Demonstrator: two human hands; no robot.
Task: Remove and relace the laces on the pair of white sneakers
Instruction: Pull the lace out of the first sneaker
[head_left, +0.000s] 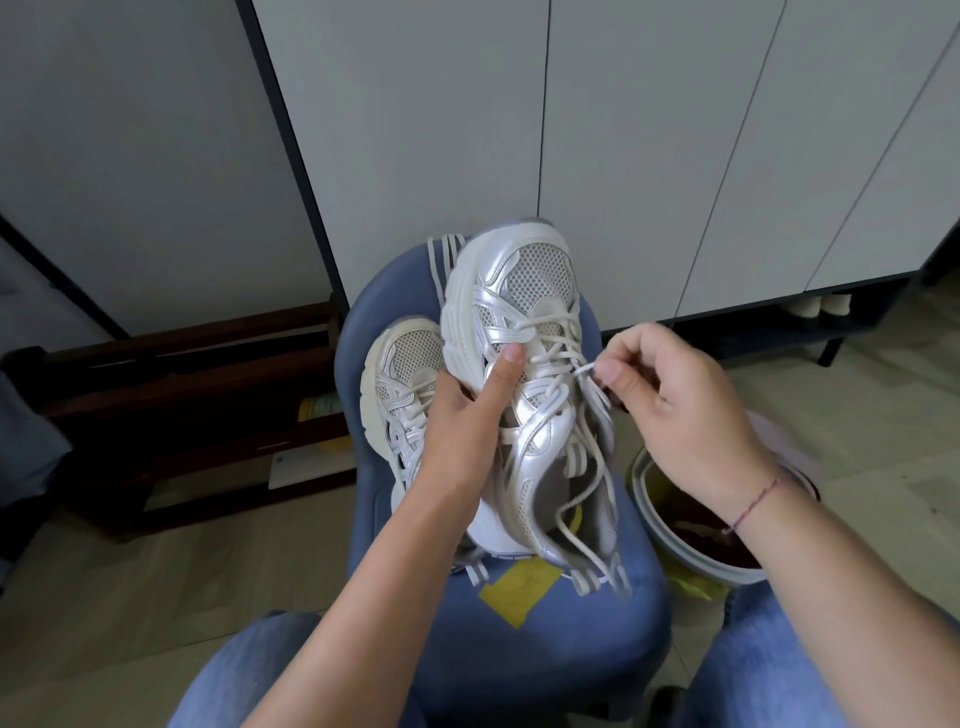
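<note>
Head view, the only one. The person sits w/ knees in blue jeans (249, 675) at the bottom edge, and a blue padded seat (571, 649) stands in front, between the knees.

The raised sneaker (519, 312), white and silver w/ mesh at the toe, is in the centre of the picture, above the seat. Its toe points away from the person and its heel comes toward the person.

The left hand (462, 415) grips this shoe from its left side. The thumb lies over the upper, on the lace area, and the other fingers are under the shoe, not visible.

The right hand (691, 410) is just right of the shoe, apart from the left hand. It pinches a loop of the lace (582, 370) between thumb and forefinger, approx. at the middle eyelets. The rest of the fingers are curled. Loose lace ends hang down along the shoe's opening to the heel. A thin red thread (753, 501) goes round the right wrist.

The second sneaker (400, 374) lies on the seat, left of the first one and touching it, partly hidden behind the left hand. Its laces are threaded.

A yellow patch (519, 587) is on the seat under the heel. A round bucket (675, 545) stands on the floor at right, below the right wrist. Grey cabinet doors (623, 130) fill the background.
</note>
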